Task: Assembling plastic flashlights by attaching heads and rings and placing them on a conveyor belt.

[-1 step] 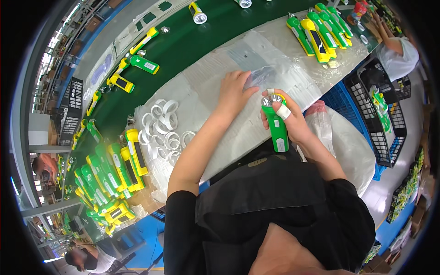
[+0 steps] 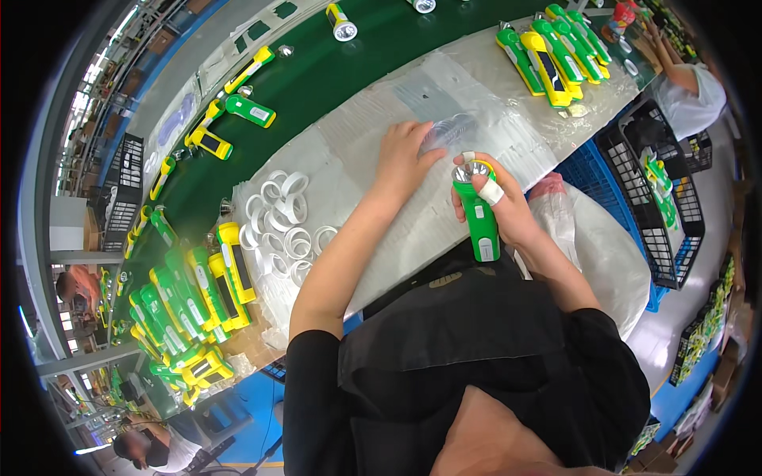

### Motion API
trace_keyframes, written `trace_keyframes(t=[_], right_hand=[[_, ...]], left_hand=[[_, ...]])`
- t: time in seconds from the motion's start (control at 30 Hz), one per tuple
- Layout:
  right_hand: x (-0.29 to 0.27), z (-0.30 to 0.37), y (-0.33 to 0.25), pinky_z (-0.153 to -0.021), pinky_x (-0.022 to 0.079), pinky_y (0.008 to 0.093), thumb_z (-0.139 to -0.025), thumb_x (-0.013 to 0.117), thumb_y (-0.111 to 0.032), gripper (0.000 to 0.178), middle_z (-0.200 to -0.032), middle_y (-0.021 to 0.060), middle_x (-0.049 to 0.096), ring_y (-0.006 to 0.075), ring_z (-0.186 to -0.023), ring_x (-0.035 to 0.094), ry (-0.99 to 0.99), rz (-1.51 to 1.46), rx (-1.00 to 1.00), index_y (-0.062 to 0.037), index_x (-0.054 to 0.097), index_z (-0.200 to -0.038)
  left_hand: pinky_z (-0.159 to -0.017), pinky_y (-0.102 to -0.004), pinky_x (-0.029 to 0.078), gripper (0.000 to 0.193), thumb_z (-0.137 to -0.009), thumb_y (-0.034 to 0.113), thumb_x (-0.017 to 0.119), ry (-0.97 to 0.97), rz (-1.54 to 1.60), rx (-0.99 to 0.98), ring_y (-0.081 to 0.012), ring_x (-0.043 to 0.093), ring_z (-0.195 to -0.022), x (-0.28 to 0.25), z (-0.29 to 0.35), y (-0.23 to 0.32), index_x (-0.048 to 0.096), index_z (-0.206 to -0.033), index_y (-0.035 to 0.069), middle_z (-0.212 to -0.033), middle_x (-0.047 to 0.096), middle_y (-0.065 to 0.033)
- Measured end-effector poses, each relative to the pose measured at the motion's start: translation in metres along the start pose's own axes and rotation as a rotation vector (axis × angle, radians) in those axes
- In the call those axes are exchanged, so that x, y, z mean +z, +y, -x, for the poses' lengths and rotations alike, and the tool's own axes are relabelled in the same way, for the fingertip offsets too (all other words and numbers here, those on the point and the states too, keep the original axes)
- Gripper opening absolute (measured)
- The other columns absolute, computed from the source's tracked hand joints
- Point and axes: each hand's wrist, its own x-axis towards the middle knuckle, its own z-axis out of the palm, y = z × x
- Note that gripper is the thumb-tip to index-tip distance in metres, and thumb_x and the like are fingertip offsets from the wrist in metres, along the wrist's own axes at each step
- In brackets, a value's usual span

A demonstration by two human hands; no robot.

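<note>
My right hand [image 2: 510,208] is wrapped around a green flashlight [image 2: 481,226], its silver reflector end pointing up and away from me. White tape covers parts of that hand's thumb and a finger. My left hand [image 2: 403,161] rests on the plastic-covered table, thumb and fingers apart. Its fingertips reach the near left edge of some clear round plastic lenses [image 2: 454,129]; whether it touches one is hard to tell. Left of my left forearm lies a loose heap of white rings [image 2: 275,213].
Many green and yellow flashlights [image 2: 190,297] lie piled at the left; another group [image 2: 552,55] sits at the far right. A green conveyor belt [image 2: 313,75] carries several more. Black crates [image 2: 651,190] and a white sack [image 2: 603,238] stand right. Other people work nearby.
My left hand has shifted very slightly to the left. The flashlight in my right hand has barely moved.
</note>
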Motion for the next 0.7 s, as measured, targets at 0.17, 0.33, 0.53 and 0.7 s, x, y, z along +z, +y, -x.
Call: trace_keyframes(t=[0.17,0.33,0.53,0.7], right_hand=[[0.002,-0.006,-0.005,-0.062,0.047,0.0298,-0.096,0.055,-0.038,0.048,-0.083,0.0119,0.059,0.0180,-0.069,0.058,-0.037,-0.014,-0.015,-0.0017,0.047,-0.126],[0.021,-0.011,-0.002,-0.059,0.050,0.0287,-0.093,0.060,-0.043,0.056,-0.086,0.0102,0.060,0.0177,-0.067,0.062,-0.179,0.007,-0.052,-0.0016,0.046,-0.128],[0.046,-0.015,-0.002,-0.062,0.051,0.0279,-0.097,0.057,-0.031,0.037,-0.086,0.0079,0.061,0.0149,-0.071,0.062,-0.301,0.066,0.050,-0.0029,0.049,-0.120],[0.057,-0.023,0.013,-0.062,0.051,0.0285,-0.097,0.056,-0.030,0.034,-0.089,0.0086,0.061,0.0155,-0.071,0.063,-0.398,0.120,0.055,-0.0042,0.050,-0.119]], left_hand=[[-0.082,-0.0353,0.044,0.045,-0.080,0.018,0.072,0.087,0.228,-0.084,-0.0268,0.054,-0.100,-0.037,0.003,0.030,0.061,-0.121,0.003,-0.110,0.059,-0.0095],[-0.086,-0.0353,0.039,0.038,-0.091,0.013,0.055,0.057,0.278,0.145,-0.0256,0.047,-0.102,-0.088,0.034,0.079,0.060,-0.128,0.005,-0.109,0.053,-0.0112],[-0.092,-0.0391,0.038,0.035,-0.095,0.017,0.046,0.164,0.256,0.178,-0.0293,0.049,-0.107,-0.095,0.060,0.069,0.061,-0.122,0.001,-0.118,0.055,-0.0142],[-0.094,-0.0418,0.037,0.033,-0.094,0.017,0.046,0.198,0.315,0.201,-0.0315,0.053,-0.107,-0.099,0.068,0.061,0.062,-0.116,-0.001,-0.117,0.058,-0.0145]])
